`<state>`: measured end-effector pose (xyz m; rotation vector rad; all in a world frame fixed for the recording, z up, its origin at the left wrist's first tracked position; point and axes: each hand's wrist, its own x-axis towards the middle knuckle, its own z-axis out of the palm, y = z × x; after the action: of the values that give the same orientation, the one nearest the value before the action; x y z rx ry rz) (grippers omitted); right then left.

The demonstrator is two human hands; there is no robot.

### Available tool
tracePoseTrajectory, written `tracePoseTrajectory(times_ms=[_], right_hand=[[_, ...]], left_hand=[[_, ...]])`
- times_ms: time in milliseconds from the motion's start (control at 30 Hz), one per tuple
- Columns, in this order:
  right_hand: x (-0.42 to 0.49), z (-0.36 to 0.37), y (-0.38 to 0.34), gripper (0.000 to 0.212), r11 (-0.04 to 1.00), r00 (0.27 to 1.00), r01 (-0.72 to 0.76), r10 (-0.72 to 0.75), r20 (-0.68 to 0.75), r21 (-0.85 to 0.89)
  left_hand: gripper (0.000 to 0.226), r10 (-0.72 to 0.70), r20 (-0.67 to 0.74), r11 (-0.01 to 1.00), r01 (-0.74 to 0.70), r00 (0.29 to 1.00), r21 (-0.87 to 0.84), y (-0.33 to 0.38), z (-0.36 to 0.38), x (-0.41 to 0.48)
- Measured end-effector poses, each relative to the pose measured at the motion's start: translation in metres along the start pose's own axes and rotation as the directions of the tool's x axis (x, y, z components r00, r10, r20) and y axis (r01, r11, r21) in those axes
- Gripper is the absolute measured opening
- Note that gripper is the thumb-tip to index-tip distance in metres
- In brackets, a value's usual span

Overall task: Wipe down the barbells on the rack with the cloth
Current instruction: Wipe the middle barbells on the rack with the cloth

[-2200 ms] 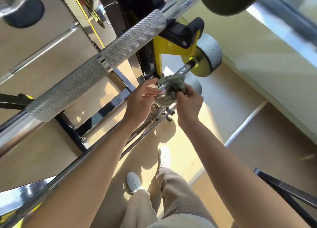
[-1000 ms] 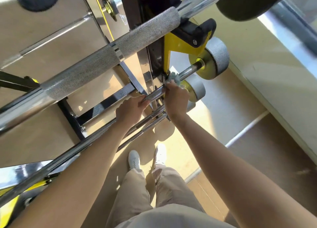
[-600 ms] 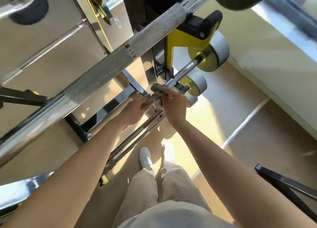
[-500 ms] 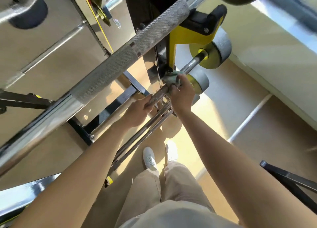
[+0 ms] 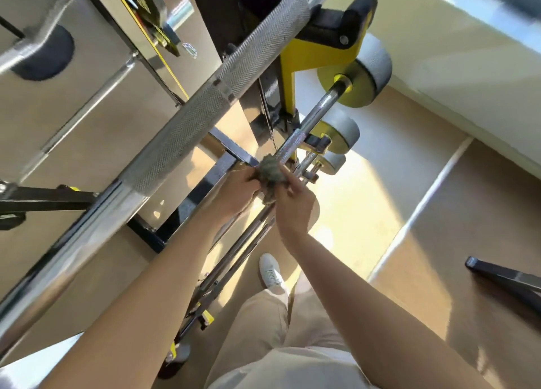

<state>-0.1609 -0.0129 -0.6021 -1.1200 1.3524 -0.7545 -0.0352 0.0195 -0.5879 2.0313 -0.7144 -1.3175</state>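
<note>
Working low at the rack: both hands are meeting on one crumpled grey-green cloth (image 5: 270,170), which is sitting bunched round a slim chrome barbell (image 5: 310,122), just below that bar's knurled stretch. R hand (image 5: 295,208) is coming in from the right, pinching the cloth, w/ one finger lying straighter along its side. L hand (image 5: 235,189) is closing on the cloth's left edge, fingers curled in. Whether it is also catching the bar underneath can't be told, as the cloth is hiding it. Hands are sitting close together w/ the cloth between them. The slim bar is running up-right to a grey round weight w/ yellow face (image 5: 371,69). Two smaller grey-ended bars (image 5: 341,131) are sitting beneath it, near the R hand. A thick knurled steel barbell (image 5: 205,116) is crossing the foreground diagonally, above the hands & apart from them, resting near a black-and-yellow rack hook (image 5: 330,46). Below, beige trousers (image 5: 263,330) & a white shoe (image 5: 272,274) are showing on the tan floor (image 5: 439,213), w/ sun falling across it. A black bar (image 5: 503,277) is lying at far right.
</note>
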Motion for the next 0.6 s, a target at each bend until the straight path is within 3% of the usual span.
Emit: tracePoseTrajectory(times_ms=[33, 100, 133, 200, 267, 300, 400, 533, 600], right_hand=[[0.014, -0.001, -0.002, 0.024, 0.987, 0.991, -0.113, 0.12, -0.063, 0.111], [0.048, -0.006, -0.009, 0.012, 0.847, 0.92, -0.345, 0.39, -0.031, 0.404], [0.064, -0.01, -0.014, 0.008, 0.821, 0.893, -0.417, 0.45, 0.008, 0.39], [0.087, -0.008, -0.023, 0.03, 0.772, 0.862, -0.498, 0.49, 0.128, 0.395], [0.091, -0.003, -0.03, 0.032, 0.633, 0.766, -0.637, 0.587, 0.263, 0.44], [0.085, -0.001, -0.03, 0.026, 0.561, 0.735, -0.67, 0.592, 0.33, 0.486], [0.067, 0.001, -0.019, 0.039, 0.551, 0.735, -0.676, 0.542, 0.407, 0.489], [0.046, 0.003, -0.01, 0.042, 0.515, 0.656, -0.754, 0.545, 0.522, 0.409], [0.04, 0.0, -0.007, 0.038, 0.542, 0.632, -0.768, 0.555, 0.541, 0.341]], left_hand=[[0.02, 0.006, -0.012, 1.0, -0.006, 1.0, -0.023, 0.003, 0.001, -0.001], [0.02, 0.049, -0.011, 0.999, -0.049, 0.999, -0.023, 0.006, 0.004, -0.001], [0.021, 0.066, -0.002, 0.998, -0.066, 0.998, -0.024, 0.007, 0.004, -0.001], [0.038, 0.064, 0.013, 0.997, -0.064, 0.998, -0.033, 0.011, 0.002, -0.001], [0.053, 0.056, 0.015, 0.998, -0.056, 0.998, -0.01, 0.007, 0.0, -0.002], [0.053, 0.059, 0.031, 0.998, -0.059, 0.998, -0.022, 0.005, -0.001, -0.004], [0.038, 0.017, 0.056, 0.989, -0.009, 0.998, -0.146, -0.004, -0.002, -0.01], [0.006, -0.037, 0.042, 0.982, 0.044, 0.998, -0.183, -0.01, -0.006, -0.009], [0.021, -0.078, 0.032, 0.982, 0.082, 0.996, -0.17, -0.006, -0.006, -0.008]])
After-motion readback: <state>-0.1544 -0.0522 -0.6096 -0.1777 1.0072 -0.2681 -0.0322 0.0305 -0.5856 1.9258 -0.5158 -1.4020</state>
